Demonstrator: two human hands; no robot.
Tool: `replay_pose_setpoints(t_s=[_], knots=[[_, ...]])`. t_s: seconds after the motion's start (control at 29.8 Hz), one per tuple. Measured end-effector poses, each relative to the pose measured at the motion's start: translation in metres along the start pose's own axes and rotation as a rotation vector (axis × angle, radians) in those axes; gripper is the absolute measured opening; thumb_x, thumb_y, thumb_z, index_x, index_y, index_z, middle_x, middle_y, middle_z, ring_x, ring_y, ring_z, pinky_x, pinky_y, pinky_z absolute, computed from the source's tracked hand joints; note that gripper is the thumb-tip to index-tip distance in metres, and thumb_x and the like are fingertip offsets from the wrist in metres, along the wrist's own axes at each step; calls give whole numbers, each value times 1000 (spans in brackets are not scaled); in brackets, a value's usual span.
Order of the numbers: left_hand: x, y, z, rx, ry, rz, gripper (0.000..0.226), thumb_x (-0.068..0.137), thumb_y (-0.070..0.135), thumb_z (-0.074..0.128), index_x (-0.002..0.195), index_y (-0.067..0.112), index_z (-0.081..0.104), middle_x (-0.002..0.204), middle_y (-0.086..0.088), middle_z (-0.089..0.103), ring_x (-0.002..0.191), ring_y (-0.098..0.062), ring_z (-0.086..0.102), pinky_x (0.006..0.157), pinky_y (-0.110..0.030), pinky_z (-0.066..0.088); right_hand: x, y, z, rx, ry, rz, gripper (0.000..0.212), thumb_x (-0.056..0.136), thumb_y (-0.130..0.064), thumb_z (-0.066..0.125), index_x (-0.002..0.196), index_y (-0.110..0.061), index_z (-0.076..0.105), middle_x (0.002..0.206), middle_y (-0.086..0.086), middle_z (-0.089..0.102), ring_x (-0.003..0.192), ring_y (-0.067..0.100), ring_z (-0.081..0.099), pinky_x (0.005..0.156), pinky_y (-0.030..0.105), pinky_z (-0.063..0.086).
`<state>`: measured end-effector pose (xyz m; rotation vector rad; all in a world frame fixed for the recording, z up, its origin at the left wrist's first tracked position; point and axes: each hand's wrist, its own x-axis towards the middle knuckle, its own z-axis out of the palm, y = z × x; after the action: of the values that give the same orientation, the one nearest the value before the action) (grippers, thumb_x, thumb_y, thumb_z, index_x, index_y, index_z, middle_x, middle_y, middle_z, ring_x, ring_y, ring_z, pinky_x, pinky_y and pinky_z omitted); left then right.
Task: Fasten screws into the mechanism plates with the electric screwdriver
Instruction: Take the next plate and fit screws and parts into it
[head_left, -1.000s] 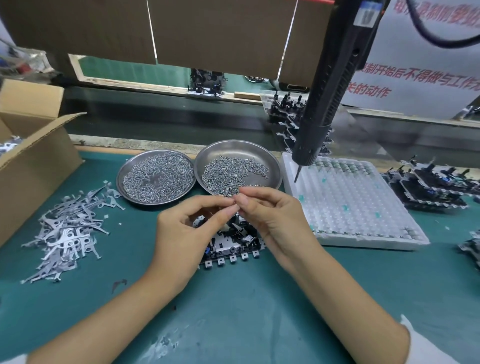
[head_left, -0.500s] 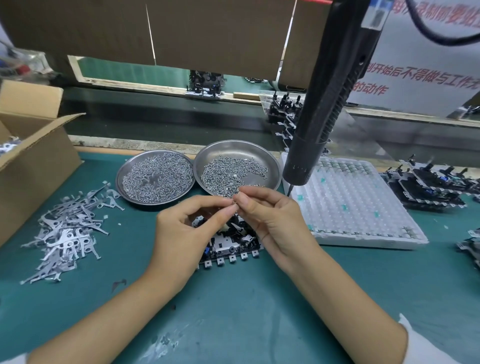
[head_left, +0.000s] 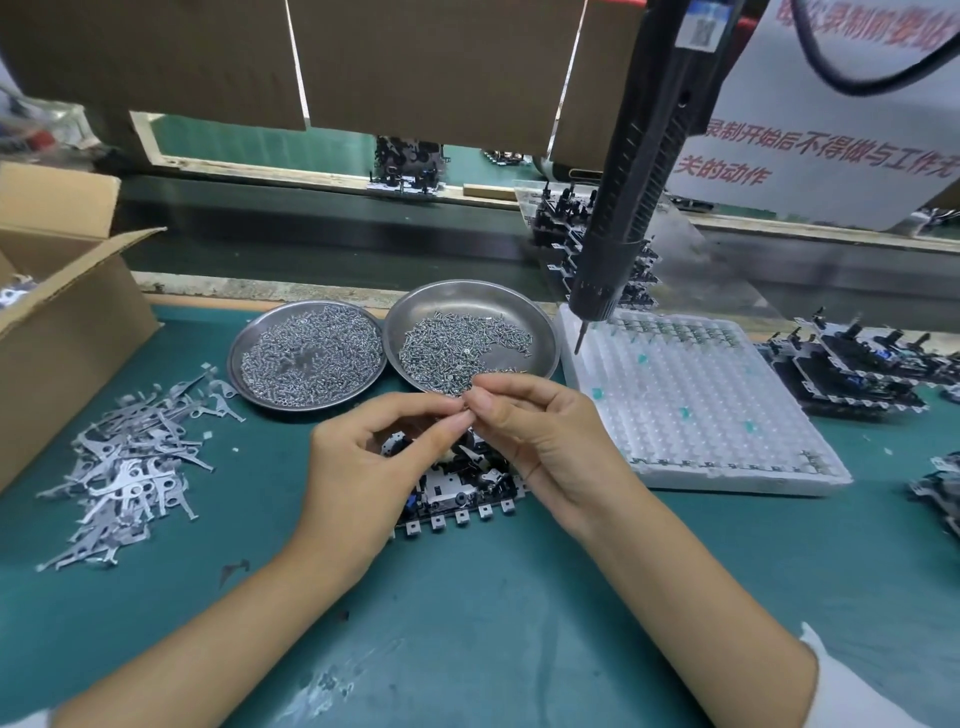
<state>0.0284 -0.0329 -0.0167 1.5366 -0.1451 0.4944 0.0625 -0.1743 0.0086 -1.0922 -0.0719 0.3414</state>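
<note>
two hands meet right over the middle of the green counter. the left hand and right hand both have thumb and forefinger curled in, tips touching each other, pinching something tiny between them. it looks like a screw but it's too small to say for sure. the other fingers on both hands are loosely curled.

right under the hands sits a black mechanism plate with a row of little metal tabs along its near edge, lying flat on the counter. part of it is hidden by the hands.

just behind the hands are two round steel dishes side by side, the left dish packed with small screws and the right dish about half covered with screws. the right hand's fingertips hover at the near rim of that one.

the electric screwdriver hangs from above, tilted, nobody holding it, its bit pointing down at the far left corner of a white bumpy tray that sits to the right of the dishes.

off to the left there's a scattered pile of flat metal levers and an open cardboard box. on the right, more black assemblies are stacked beside the tray. a white sign with red writing hangs at the back.
</note>
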Motion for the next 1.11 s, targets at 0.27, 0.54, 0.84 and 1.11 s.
replay_pose_setpoints(t_s=[0.27,0.54,0.84,1.11], knots=[[-1,-1,-1,69,-34,44,19,69,25,75,86,30,75,82,8,74,74,-9,69,71,-16,51,3,-4,-6,-75,-66,35,15,57,-7,78,71,-14,77,72,7,72,70,15,71,68,21,55],[-3,0,-2,100,-100,26,18,74,25,72,90,30,73,85,3,72,74,-16,66,72,-28,54,5,-5,-8,-60,-113,171,17,61,-10,74,77,-13,77,82,7,69,76,12,68,68,16,53],[0,-1,-1,19,29,-38,14,76,13,71,84,24,73,81,11,73,71,4,64,65,-6,46,0,-78,-56,-897,76,117,9,83,-4,69,76,-9,71,65,3,68,60,14,62,55,18,52],[3,-5,0,14,83,-55,18,75,8,74,81,26,73,79,12,73,72,3,66,68,-7,47,72,-95,-114,-1597,449,-271,30,85,8,51,105,-3,71,100,13,69,84,19,57,80,24,45]])
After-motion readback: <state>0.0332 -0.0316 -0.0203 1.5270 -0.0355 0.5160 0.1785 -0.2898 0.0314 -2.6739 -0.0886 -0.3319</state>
